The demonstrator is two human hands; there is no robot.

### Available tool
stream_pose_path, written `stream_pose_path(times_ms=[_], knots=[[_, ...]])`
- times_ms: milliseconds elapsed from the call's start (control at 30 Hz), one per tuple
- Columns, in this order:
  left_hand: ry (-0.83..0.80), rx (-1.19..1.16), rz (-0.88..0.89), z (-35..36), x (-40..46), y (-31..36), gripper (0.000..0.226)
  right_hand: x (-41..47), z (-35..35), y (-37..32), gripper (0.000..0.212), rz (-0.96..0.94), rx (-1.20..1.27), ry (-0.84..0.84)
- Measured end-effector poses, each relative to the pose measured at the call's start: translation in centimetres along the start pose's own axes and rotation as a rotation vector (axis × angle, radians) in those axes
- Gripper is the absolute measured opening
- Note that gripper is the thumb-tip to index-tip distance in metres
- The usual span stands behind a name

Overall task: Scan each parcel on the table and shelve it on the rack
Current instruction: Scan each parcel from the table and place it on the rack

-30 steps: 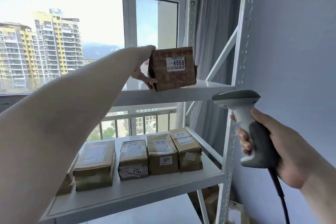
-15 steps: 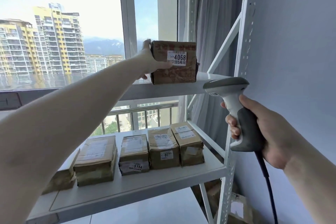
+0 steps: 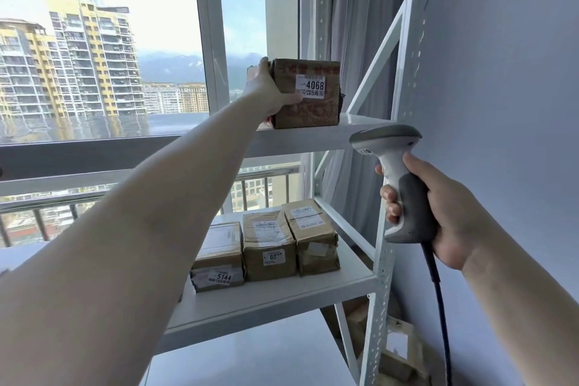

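Below parcel 4068 (image 3: 305,94), three boxes (image 3: 269,244)

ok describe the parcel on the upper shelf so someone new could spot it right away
Find the white metal rack by the window and look at its upper shelf. The brown parcel stands there alone, gripped by the left hand. Its white label reads 4068, unlike the parcels numbered 5144 and beside it below.

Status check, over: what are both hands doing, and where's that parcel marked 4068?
Left hand grips parcel 4068, which sits on the upper shelf. Right hand holds the scanner, away from the rack. Nothing in the way.
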State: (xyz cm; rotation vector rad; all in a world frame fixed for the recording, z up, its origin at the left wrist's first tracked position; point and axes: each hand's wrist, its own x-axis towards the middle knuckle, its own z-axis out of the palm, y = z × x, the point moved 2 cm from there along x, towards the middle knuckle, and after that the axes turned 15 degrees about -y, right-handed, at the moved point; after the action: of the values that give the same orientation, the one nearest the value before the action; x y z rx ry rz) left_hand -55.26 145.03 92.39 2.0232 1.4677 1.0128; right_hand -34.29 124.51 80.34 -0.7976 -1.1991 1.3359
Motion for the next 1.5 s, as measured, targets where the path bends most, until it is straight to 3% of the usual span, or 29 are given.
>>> stream_pose_path(times_ms=[500,733,1033,1233,1333,1500], knots=[[-0.040,-0.097,0.000,1.5,2.4,-0.3,0.101,-0.1,-2.0,0.5,0.042,0.004,0.012,-0.014],[-0.016,-0.155,0.012,2.1,1.9,-0.4,0.080,-0.3,-2.3,0.6,0.040,-0.001,0.025,-0.024],[0.109,-0.121,-0.101,3.4,-1.3,-0.5,0.110,-0.7,-2.6,1.1,0.042,0.018,0.027,-0.024],[0.417,-0.307,0.108,6.9,-8.6,-0.9,0.072,-1.9,-2.6,2.9,0.042,0.057,0.064,0.001],[0.320,-0.541,0.123,10.2,-12.9,-3.5,0.050,-3.2,-2.1,4.2,0.040,0.077,0.071,0.014],[0.060,-0.908,-0.186,15.0,-19.0,-8.7,0.036,-7.1,-1.1,7.2,0.033,0.161,0.087,0.097]])
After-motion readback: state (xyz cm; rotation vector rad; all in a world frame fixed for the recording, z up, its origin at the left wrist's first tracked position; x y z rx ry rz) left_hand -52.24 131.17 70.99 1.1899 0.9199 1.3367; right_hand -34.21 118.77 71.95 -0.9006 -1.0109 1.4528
